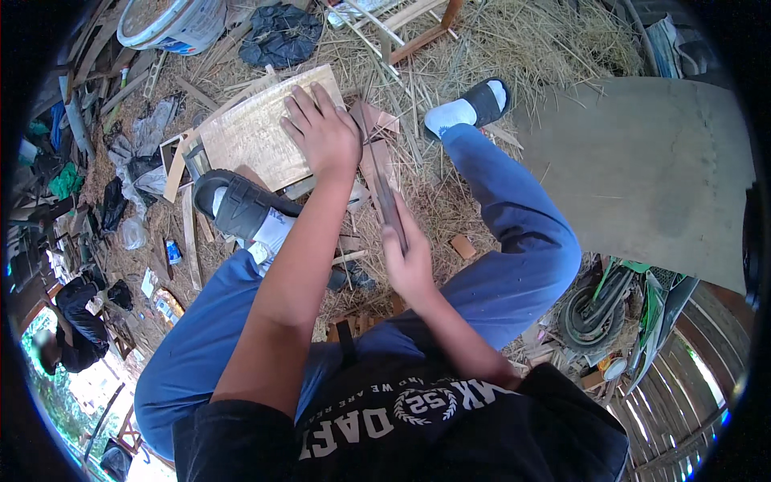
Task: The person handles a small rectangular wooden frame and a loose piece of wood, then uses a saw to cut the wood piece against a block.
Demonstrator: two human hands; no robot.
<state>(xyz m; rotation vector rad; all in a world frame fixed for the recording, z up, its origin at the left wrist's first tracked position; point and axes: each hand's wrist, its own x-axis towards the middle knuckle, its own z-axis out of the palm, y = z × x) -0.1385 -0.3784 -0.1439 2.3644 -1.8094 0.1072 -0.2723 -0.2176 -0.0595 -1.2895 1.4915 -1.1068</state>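
My left hand (328, 136) lies flat on a pale wooden board (257, 140), its fingers spread. The board sits tilted near my left foot, whose black sandal (245, 207) is against its lower edge. My right hand (408, 261) is wrapped round the near end of a long, thin, dark blade tool (384, 189). Its blade points away from me, just past the right edge of the board. The tool shows nearly edge-on, so I cannot tell whether it is a saw or a large knife. Reddish-brown wood pieces (376, 165) lie under and beside the blade.
A white bucket (181, 28) and a black plastic bag (281, 36) lie at the far left. A wooden frame (422, 36) stands beyond the straw. At right are a grey sheet (642, 169) and a wheel (593, 315). Another person (76, 325) is at far left.
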